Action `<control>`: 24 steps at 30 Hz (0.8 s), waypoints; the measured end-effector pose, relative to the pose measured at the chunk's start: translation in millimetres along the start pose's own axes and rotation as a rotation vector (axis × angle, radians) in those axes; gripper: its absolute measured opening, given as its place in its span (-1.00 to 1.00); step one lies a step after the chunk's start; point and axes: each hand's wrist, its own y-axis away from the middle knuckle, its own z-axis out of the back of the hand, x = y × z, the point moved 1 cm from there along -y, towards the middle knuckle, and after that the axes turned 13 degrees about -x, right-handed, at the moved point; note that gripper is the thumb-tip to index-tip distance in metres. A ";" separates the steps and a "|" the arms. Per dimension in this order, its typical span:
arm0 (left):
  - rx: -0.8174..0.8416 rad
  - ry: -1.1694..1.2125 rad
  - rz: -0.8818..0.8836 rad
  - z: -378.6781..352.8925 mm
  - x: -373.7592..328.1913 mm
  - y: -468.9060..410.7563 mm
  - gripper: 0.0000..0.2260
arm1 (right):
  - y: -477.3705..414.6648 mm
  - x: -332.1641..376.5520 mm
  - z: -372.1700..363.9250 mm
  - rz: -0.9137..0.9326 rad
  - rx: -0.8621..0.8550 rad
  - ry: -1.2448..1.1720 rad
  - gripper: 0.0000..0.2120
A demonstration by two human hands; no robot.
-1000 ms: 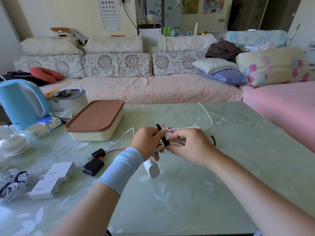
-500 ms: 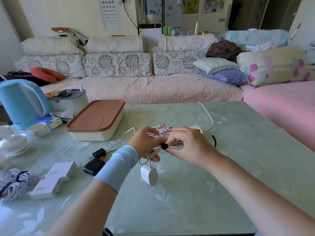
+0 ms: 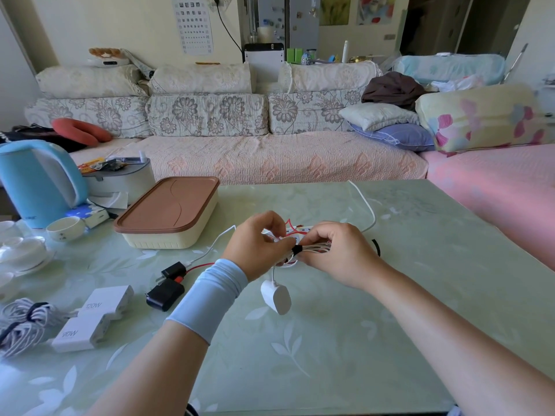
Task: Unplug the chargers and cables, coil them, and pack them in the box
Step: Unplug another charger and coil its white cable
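Pinching the coiled cable (image 3: 315,247) at frame centre with left hand (image 3: 255,246) and right hand (image 3: 338,255); best to pull the black strap (image 3: 296,250) snug, loops even.

The left hand (image 3: 258,250) and right hand (image 3: 336,253) cover most of the white cable bundle (image 3: 315,247) they grip — only a few strands and its black strap (image 3: 296,250) show. The power strip (image 3: 301,229) behind them is almost hidden, so whether anything is plugged in cannot be told. At the picture's left edge the grey-white cord bundle (image 3: 18,325) and white dishes (image 3: 18,253) are cut off — a black loop (image 3: 376,247) is partly hidden behind the right wrist.
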 end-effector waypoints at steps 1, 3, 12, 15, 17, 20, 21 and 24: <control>0.010 -0.018 0.007 -0.4 -0.3 0.6 -0.85 | 0.1 0.6 -0.2 -0.006 0.000 0.008 -0.79; -0.001 -0.065 0.006 -0.8 -0.7 1.2 -0.84 | 0.9 2.0 -0.8 0.005 0.008 0.026 -0.72; 0.194 0.015 0.093 1.0 0.5 3.3 -0.87 | 1.7 -2.4 -1.1 -0.025 -0.037 0.030 -0.80; 0.218 0.080 0.167 1.9 -1.8 5.6 -0.83 | 0.7 -3.1 -0.8 0.010 -0.034 0.058 -0.82; 0.139 0.084 0.166 -0.2 -1.4 4.0 -0.86 | -0.1 -2.5 -0.9 0.032 -0.039 0.052 -0.77; 0.012 -0.009 0.080 -4.3 -0.5 0.4 -0.88 | -2.1 -3.6 -0.9 0.025 -0.065 0.058 -0.74; 0.019 -0.027 0.056 -5.0 -1.3 0.8 -0.89 | -2.1 -4.6 -0.3 0.019 -0.061 0.068 -0.74; 0.112 -0.086 0.019 -4.8 -1.4 1.6 -0.92 | -0.6 -6.1 -0.6 0.012 -0.026 0.096 -0.79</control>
